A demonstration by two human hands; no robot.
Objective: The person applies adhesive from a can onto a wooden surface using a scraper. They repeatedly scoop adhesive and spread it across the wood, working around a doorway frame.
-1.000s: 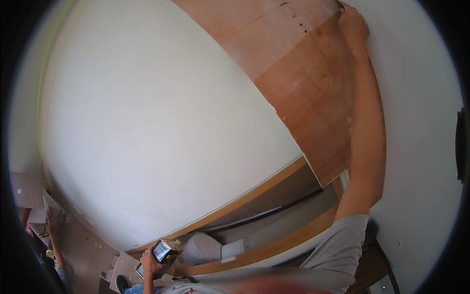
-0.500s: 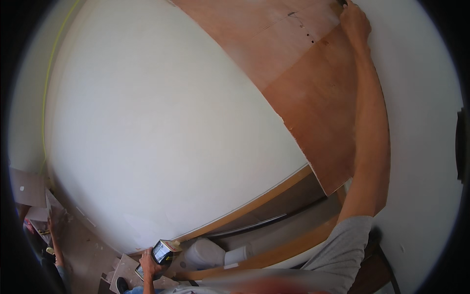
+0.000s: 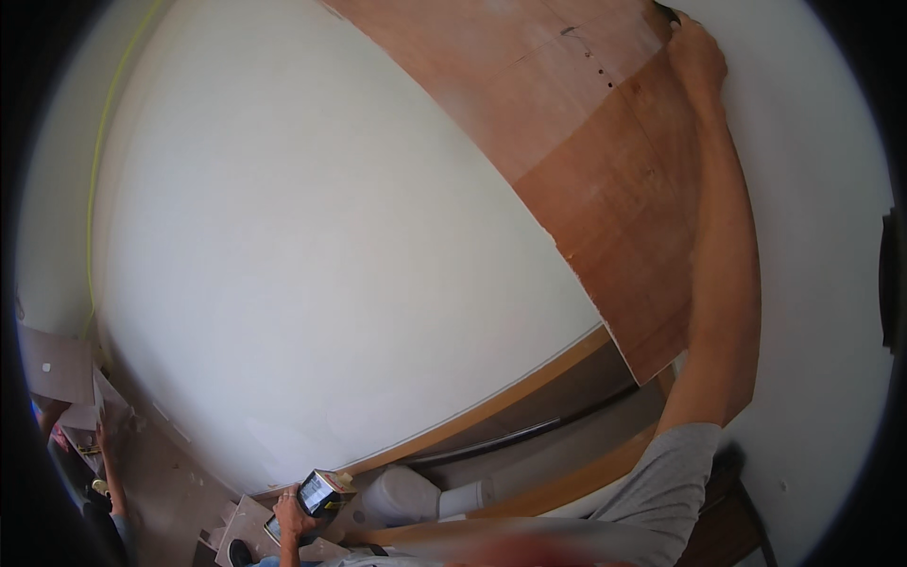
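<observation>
Ideally, the tin (image 3: pixel 325 490) grasped by the left hand (image 3: pixel 295 518) is held level; the upper-right dark tool (image 3: pixel 667 12), seemingly gripped by the right hand (image 3: pixel 699 60), is steadied.

The grey-brown floor (image 3: pixel 161 487) spreads out to the left of the white wall (image 3: pixel 321 236), meeting its foot; pale flecks dot it near the wall; flat greyish boards (image 3: pixel 244 525) lie by the wall's lower corner; a dark shoe (image 3: pixel 238 551) rests at their near side, whether on or beside them unclear.
</observation>
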